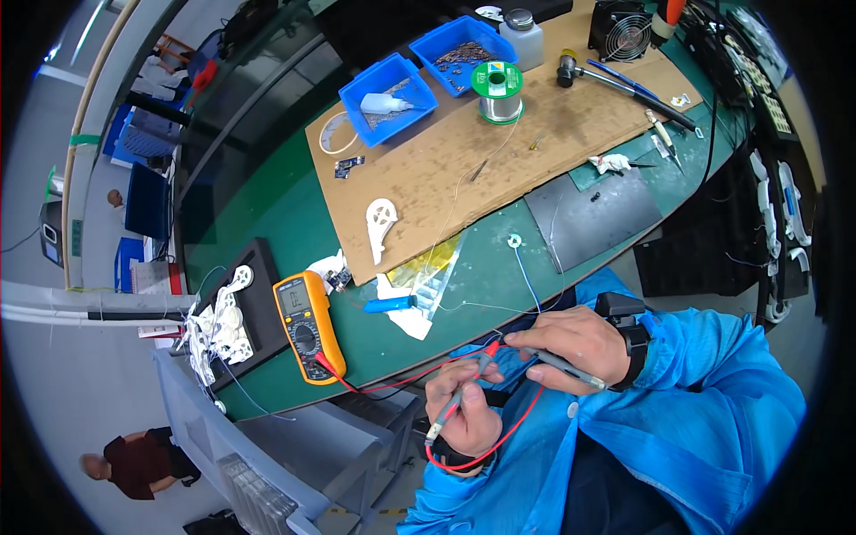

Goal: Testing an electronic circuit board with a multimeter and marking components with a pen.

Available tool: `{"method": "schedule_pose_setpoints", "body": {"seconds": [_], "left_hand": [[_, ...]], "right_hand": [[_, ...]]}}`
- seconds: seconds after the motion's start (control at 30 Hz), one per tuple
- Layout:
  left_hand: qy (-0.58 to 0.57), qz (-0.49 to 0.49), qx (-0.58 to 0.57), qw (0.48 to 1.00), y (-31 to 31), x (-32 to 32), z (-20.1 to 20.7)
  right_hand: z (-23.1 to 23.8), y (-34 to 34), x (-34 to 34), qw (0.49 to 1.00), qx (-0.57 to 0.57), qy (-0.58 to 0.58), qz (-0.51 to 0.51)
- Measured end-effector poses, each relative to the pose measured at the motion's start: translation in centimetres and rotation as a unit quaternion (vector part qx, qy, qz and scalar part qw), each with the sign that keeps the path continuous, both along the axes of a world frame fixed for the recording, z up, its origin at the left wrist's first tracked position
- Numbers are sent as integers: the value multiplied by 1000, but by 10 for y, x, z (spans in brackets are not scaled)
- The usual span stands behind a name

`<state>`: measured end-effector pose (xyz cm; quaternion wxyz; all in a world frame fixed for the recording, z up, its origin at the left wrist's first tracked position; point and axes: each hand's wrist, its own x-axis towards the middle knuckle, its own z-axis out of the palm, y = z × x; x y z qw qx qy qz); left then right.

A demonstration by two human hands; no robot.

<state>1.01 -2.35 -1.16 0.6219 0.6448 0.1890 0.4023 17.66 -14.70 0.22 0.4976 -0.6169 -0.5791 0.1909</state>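
Nearest the camera is your blue jacket, its thin cloth creased into soft folds over chest and sleeves. Take the multimeter as the landmark: a boxy slab with orange hard-plastic edging, a grey face, a small display and a round dial, lying face up on the smooth green tabletop. A glossy red plug sits at its near end.

To the right of the multimeter and nearer your body, your left hand pinches the red-and-grey test probe between thumb and bent fingers. Your right hand, farther right of the multimeter, pinches the dark-grey test probe, a slim rod slanting under your fingers. Both probes lie within your grips; whether their tips touch anything, you cannot tell from this view. The multimeter itself stands apart from your left hand, off to that hand's left and slightly beyond it.

Just right of the multimeter lies a blue-handled tool with a smooth, rounded grip. Beyond the multimeter and to its right spreads a brown cardboard sheet, matt and stained, bearing a white plastic part, a disc with a tapering arm, and farther off a cylindrical solder spool wound with silvery wire.
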Motion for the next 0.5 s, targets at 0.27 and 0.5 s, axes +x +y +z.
{"method": "schedule_pose_setpoints", "body": {"seconds": [0.27,0.5], "left_hand": [[143,-50,9,988,1,-7,-2],[85,-7,-17,996,4,-2,-9]], "right_hand": [[0,3,-6,1000,-14,8,5],[1,6,0,1000,-10,1,-1]]}}
